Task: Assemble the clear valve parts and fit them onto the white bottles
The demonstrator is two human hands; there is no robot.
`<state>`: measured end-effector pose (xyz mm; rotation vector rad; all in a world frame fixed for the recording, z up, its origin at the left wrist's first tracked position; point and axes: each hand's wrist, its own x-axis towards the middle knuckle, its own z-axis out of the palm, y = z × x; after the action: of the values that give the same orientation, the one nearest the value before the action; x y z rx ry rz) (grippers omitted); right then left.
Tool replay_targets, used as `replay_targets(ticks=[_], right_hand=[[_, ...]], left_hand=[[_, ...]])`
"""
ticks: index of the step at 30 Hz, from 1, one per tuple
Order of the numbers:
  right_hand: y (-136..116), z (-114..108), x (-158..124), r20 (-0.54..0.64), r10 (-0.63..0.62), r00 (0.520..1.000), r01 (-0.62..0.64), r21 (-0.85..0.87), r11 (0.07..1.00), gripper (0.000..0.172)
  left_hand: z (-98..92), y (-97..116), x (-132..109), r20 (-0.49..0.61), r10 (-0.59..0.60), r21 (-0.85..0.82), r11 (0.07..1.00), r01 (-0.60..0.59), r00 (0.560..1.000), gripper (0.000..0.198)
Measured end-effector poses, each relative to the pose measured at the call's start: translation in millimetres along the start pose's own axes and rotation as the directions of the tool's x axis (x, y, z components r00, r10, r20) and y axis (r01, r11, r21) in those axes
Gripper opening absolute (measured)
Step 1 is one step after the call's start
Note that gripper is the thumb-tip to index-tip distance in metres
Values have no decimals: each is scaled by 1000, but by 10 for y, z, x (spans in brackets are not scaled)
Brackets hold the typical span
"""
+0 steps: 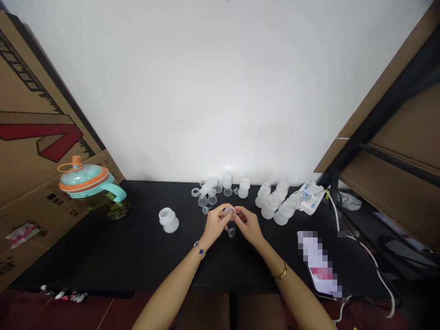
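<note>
Over the middle of the black table, my left hand [216, 222] and my right hand [249, 225] pinch a small translucent ring [229, 210] between their fingertips. Just below the fingers is a clear bottle nipple [231, 233]; I cannot tell whether it touches a hand. A white open-necked bottle [168, 220] stands to the left of my hands. Behind them lie more rings [195, 192], clear caps [202, 200] and small nipples [206, 210]. Another white bottle [244, 188] stands at the back. Several bottles with clear tops [271, 205] are grouped on the right.
On the left, a large jug [91, 188] with a turquoise handle stands by a cardboard box [30, 151]. A phone [319, 266] with a blurred screen lies at the right front. Beyond it are a white power strip [311, 198] and a white cable [373, 259]. A white wall closes off the back.
</note>
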<state>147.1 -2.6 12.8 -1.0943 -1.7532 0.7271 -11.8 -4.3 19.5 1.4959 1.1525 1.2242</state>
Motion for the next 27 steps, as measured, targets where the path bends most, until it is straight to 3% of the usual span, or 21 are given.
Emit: replay_targets(ticks=[27], right_hand=[[-2,-1,-7,-5,2,1000,-2,-6,1000,23]], left_hand=[[-16,-75,3,10,50,5,999,-50,999,31]])
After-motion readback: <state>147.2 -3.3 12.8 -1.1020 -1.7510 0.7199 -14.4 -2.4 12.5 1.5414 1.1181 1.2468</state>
